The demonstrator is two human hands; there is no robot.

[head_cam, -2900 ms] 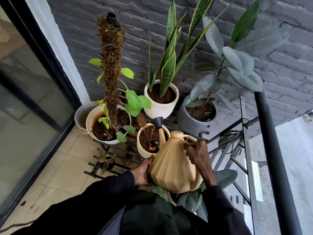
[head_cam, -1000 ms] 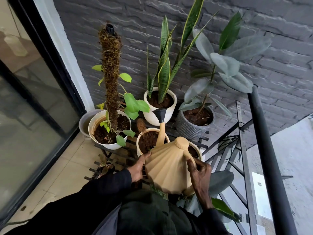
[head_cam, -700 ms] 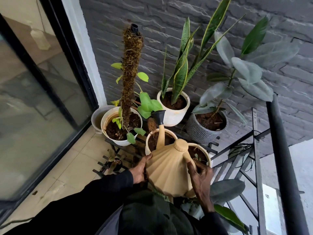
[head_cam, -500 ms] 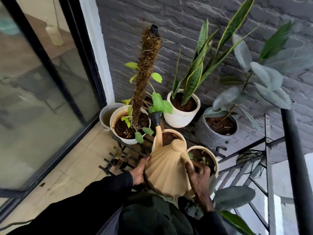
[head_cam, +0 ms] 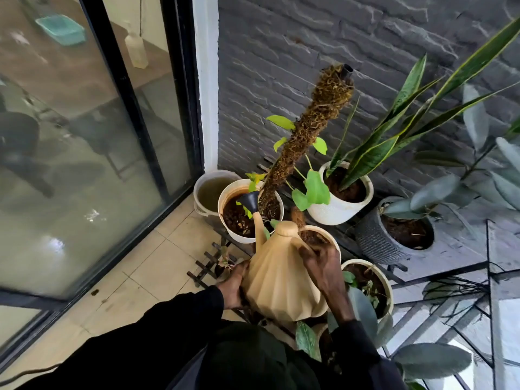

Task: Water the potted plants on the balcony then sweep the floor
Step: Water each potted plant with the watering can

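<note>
- Tan ribbed plastic watering can point(head_cam: 281, 280) held low over the plant stand, both hands on it.
- Right hand point(head_cam: 323, 270) is wrapped around the handle at the top rear, fingers closed on it. Left hand point(head_cam: 232, 288) is pressed flat against the can's lower left side, steadying rather than gripping.
- Can's dark funnel spout point(head_cam: 249, 201) reaches over the rim of the white pot point(head_cam: 228, 220) with the moss pole point(head_cam: 304, 139). Whether water is running, I cannot tell.
- Other pots near: snake plant pot point(head_cam: 337, 212) behind, grey textured pot point(head_cam: 374, 243) to the right, two cream pots just under and beside the can. A grey bucket point(head_cam: 209, 192) with murky water sits against the door frame.
- Judgement: watering stage, pole plant in hand; sweeping not begun.
- Risks from here:
  - Spout sits close to the pole's base and the low leaves; a sharp tip could knock stems or wash soil over the rim onto the tiled floor point(head_cam: 157, 266).
  - Left palm only braces; a wet, ribbed side could slip and the can swing down onto the cream pot below.
  - Overfilling would drip through the slatted stand onto the small plant underneath.
</note>
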